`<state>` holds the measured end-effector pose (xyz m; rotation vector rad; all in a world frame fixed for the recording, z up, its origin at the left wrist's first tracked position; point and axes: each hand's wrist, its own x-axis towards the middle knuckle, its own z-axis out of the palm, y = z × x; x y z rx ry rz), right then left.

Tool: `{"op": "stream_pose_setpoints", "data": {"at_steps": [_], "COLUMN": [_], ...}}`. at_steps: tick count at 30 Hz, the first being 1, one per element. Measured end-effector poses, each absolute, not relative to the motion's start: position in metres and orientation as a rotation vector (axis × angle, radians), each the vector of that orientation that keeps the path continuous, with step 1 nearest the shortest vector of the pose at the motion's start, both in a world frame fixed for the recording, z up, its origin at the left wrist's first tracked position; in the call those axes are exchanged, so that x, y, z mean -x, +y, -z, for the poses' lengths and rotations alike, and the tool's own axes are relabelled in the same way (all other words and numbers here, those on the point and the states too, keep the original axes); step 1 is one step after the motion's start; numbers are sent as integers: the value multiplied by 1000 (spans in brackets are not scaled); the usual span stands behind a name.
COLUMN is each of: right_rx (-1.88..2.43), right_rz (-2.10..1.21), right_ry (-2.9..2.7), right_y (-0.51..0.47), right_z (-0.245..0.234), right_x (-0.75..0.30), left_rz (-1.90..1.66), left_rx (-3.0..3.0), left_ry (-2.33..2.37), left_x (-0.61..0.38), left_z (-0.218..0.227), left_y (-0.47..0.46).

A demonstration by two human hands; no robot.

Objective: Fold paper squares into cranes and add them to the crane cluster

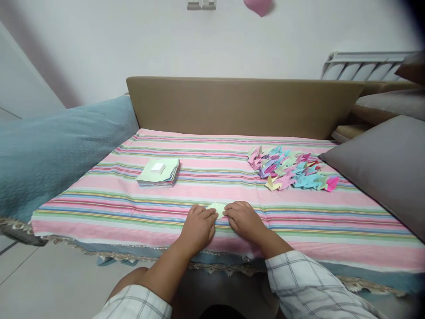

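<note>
A small pale green folded paper (217,210) lies on the striped cloth (212,150) near the front of the seat. My left hand (199,225) presses on its left side with fingers together. On the right side, my right hand (244,219) has its fingertips on the paper too. Parts of the paper are hidden beneath my fingers. Farther back on the left sits a stack of square coloured paper (159,173) with a small white block (158,168) on top. Several folded paper cranes (292,168) in mixed colours are gathered to the right.
A brown backrest (239,106) runs along the back, against the white wall. A blue-covered armrest (66,146) bounds the left side. On the right a grey cushion (381,164) leans close to the cranes.
</note>
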<state>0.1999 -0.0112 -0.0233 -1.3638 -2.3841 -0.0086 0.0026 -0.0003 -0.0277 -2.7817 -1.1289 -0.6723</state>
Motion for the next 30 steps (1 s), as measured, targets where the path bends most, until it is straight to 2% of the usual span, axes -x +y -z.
{"op": "stream_pose_setpoints", "data": {"at_steps": [8, 15, 24, 27, 30], "right_rx": [1272, 1306, 1373, 1377, 1381], "right_rz": [-6, -50, 142, 101, -135], "right_ry": [-2397, -2403, -2310, -2230, -1983], "right_y": [-11, -10, -6, -5, -5], "right_z": [22, 19, 27, 26, 19], "right_x": [-196, -195, -183, -182, -182], "left_rz": [650, 708, 695, 1029, 1762], "left_rx": [2971, 2903, 2804, 2847, 2751], "left_ry": [-1170, -1090, -1192, -1291, -1593], "left_x": [-1, -2, -7, -4, -3], "left_z": [22, 21, 22, 20, 20], "left_y": [16, 16, 15, 15, 17]}}
